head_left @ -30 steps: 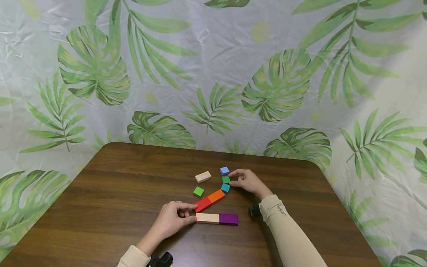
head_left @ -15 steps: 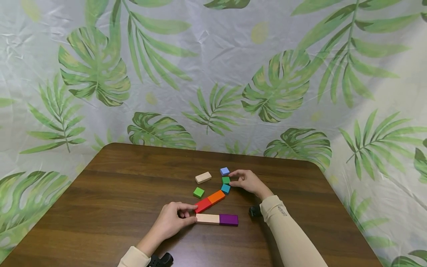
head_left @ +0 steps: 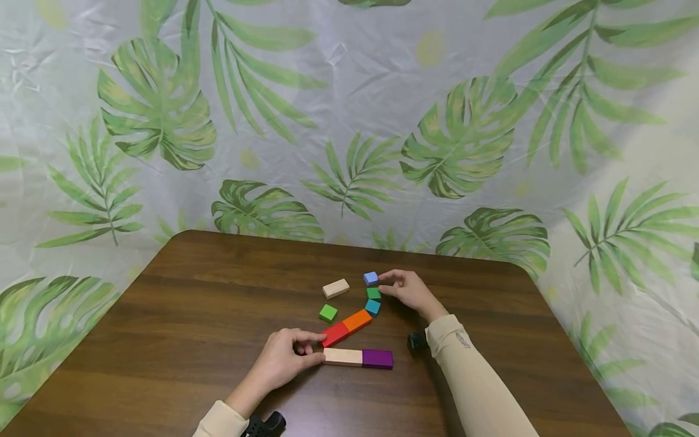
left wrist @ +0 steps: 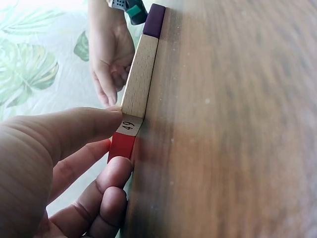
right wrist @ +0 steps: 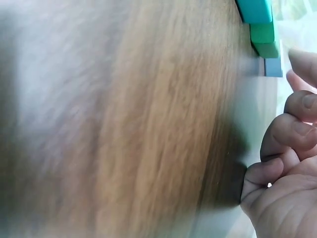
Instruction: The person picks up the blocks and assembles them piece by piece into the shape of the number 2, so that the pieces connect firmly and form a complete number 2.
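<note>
My left hand (head_left: pixel 283 358) rests at the left end of two rows of wooden blocks. Its index fingertip touches the red block (head_left: pixel 335 333), and its thumb tip is against the plain wood block (head_left: pixel 343 357). An orange block (head_left: pixel 357 320) continues the red one; a purple block (head_left: pixel 377 359) adjoins the plain one. Beyond the orange block, a teal block (head_left: pixel 373 307), a green block (head_left: pixel 374 294) and a light blue block (head_left: pixel 371 278) curve away. My right hand (head_left: pixel 411 292) is beside these, index near the light blue block and thumb near the green; contact is unclear.
A loose plain wood block (head_left: pixel 335 288) and a bright green block (head_left: pixel 328 312) lie left of the curve on the brown table (head_left: pixel 164 340). A leaf-patterned cloth (head_left: pixel 349 121) hangs behind the table.
My right hand has shifted slightly away from me along the curve, its index moving up to the light blue block. My left hand holds its place. The head view has shifted slightly.
</note>
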`<state>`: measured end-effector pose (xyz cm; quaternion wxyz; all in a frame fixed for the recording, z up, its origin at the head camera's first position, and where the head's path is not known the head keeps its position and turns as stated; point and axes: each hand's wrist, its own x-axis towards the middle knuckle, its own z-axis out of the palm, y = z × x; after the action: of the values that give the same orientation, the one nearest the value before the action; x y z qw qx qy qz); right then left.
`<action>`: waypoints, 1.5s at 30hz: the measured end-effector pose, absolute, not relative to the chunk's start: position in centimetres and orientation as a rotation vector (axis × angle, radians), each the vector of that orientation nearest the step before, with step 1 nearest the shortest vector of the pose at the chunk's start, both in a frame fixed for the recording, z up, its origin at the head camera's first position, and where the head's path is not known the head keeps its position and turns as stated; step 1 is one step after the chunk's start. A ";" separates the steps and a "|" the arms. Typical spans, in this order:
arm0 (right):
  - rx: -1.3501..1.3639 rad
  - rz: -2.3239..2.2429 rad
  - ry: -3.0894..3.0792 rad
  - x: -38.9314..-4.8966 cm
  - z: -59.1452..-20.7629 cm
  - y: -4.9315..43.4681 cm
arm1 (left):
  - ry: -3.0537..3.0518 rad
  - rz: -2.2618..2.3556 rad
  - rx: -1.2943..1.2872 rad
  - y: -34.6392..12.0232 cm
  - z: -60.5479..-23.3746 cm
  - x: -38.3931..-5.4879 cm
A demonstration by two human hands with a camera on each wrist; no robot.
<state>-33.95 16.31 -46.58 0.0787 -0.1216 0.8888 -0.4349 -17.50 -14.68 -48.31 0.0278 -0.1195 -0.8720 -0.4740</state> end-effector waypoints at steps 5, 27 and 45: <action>-0.346 -1.300 2.663 -34.3 -46.5 16.1 | -2.688 -1.461 -0.379 -14.5 -48.3 -17.6; -0.409 -1.323 2.589 -35.3 -46.4 15.7 | -2.720 -1.421 -0.388 -14.3 -48.3 -17.8; -0.329 -1.323 2.617 -35.5 -47.0 14.9 | -2.706 -1.459 -0.381 -14.7 -48.4 -17.7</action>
<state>-35.53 14.92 -46.96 0.0953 -0.1111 0.8829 -0.4462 -17.66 -14.69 -48.41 0.0219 -0.1229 -0.8734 -0.4708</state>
